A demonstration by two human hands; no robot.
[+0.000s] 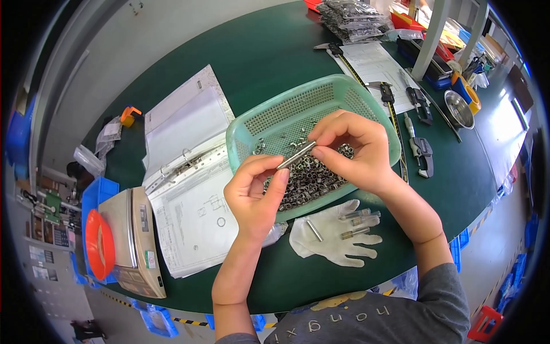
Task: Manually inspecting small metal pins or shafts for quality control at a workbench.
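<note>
Between my two hands I hold a slim metal pin (297, 155), slanting up to the right over a green plastic basket (256, 127). The thumb and fingers of my left hand (255, 186) pinch its lower end. At its upper end, my right hand (356, 148) grips it the same way. Many small dark metal rings (312, 182) lie heaped in the near part of the basket, with a few scattered farther back. On a white glove (338, 243) in front of the basket rest a short metal pin (314, 230) and several small clear tubes (356, 233).
Left of the basket lies an open ring binder (197, 215) with drawings, beside a scale (134, 235) and an orange-red dish (100, 243). To the right are calipers (388, 94), a micrometer (421, 149) and a steel bowl (459, 109). Bagged parts (352, 20) are stacked at the back.
</note>
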